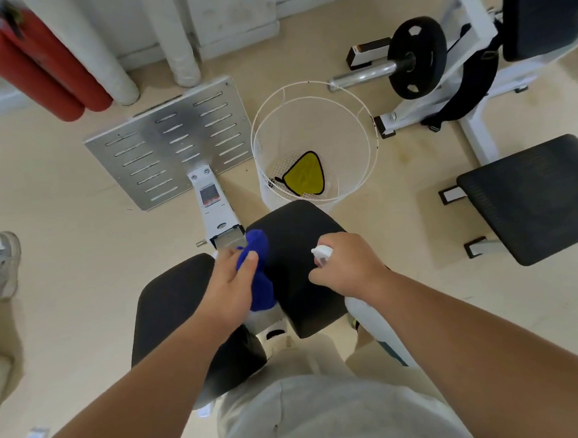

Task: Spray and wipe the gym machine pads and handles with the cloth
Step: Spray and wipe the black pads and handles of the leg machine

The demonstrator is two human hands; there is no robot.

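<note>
Blue cloth [256, 252], bunched in my curled left grip [229, 284], lies at the black pad [298, 231]'s left edge; spray bottle [370, 319], clasped in my right grip [349, 266], sits just right of it, nozzle toward the cloth.

The left hand [230, 284] hides part of the cloth [259, 244], the right hand [349, 269] much of the spray bottle [372, 326]. Far left, blurred red cylinders [31, 69] run off the edge.

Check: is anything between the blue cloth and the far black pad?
Nothing visible. The left hand grips the blue cloth at the left edge of the far black pad; the right hand holds the spray bottle at its right.
</note>
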